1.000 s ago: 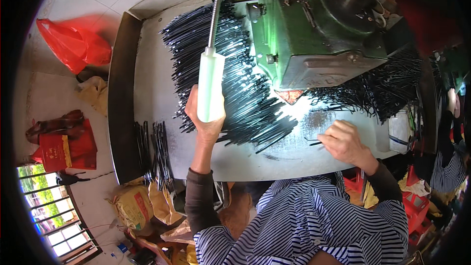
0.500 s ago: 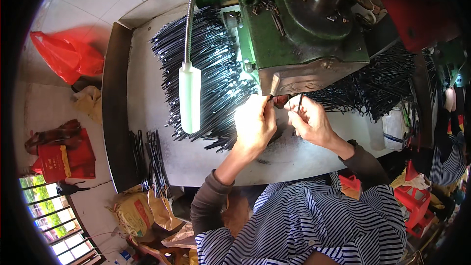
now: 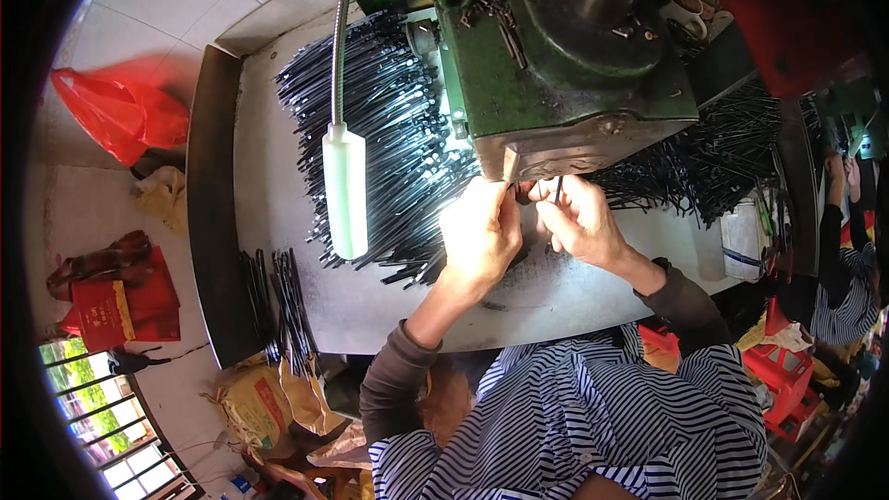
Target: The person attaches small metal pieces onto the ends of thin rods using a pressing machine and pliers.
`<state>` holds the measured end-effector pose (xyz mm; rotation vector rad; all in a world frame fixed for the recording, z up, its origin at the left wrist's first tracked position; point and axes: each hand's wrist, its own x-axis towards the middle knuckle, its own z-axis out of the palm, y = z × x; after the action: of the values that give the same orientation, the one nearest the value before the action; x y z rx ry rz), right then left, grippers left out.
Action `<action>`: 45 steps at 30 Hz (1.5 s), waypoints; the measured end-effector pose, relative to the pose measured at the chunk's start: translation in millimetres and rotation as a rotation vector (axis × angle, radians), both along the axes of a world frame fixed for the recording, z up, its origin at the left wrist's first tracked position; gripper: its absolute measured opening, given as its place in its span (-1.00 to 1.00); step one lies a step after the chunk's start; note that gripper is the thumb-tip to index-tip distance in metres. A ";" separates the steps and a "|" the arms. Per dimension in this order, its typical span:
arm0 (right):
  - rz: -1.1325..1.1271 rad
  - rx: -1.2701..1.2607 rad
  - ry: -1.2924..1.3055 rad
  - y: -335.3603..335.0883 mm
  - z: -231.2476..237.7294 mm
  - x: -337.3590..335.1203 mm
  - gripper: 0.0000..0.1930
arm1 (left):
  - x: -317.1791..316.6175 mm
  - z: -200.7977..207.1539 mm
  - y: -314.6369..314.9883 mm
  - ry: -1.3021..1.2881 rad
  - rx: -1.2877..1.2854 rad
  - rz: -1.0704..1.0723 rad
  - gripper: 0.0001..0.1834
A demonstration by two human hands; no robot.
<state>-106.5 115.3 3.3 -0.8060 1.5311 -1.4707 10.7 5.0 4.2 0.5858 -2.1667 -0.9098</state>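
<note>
My left hand (image 3: pixel 482 230) is closed in a pinch just under the front edge of a green machine (image 3: pixel 565 74). What its fingertips hold is hidden by the hand and the machine. Close beside it, my right hand (image 3: pixel 583 222) is closed on a thin black rod (image 3: pixel 557 189) that stands up between thumb and fingers. Left of the machine lies a wide pile of black rods (image 3: pixel 370 120) with shiny ends. More black rods (image 3: pixel 713 148) are heaped on the right.
A lamp (image 3: pixel 345 194) on a flexible neck hangs over the left pile. The metal table (image 3: pixel 389 315) has a raised left wall (image 3: pixel 213 204). A small bundle of rods (image 3: pixel 285 301) leans at its near left corner. A co-worker's striped sleeve (image 3: pixel 847 301) shows far right.
My right hand has moved slightly left and up, nearer my left hand. The lamp and machine appear a little further left in view. My left hand stays nearly in place.
</note>
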 end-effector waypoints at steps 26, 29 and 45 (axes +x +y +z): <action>-0.019 0.044 -0.049 -3.3 3.4 -6.1 -0.78 | -2.4 -5.3 -8.5 -0.068 -0.162 -0.001 -0.88; -0.019 0.041 -0.057 -2.9 3.0 -6.4 -0.84 | -4.5 -4.0 -7.6 -0.111 -0.157 0.007 -0.87; 0.031 0.156 0.036 -0.2 6.9 -10.2 -0.90 | 8.3 6.0 -5.8 -0.428 -0.590 -0.132 -0.77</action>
<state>-116.7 115.1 10.1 -0.7636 1.6315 -1.3025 18.9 -0.8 10.1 0.3619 -2.7180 -0.1734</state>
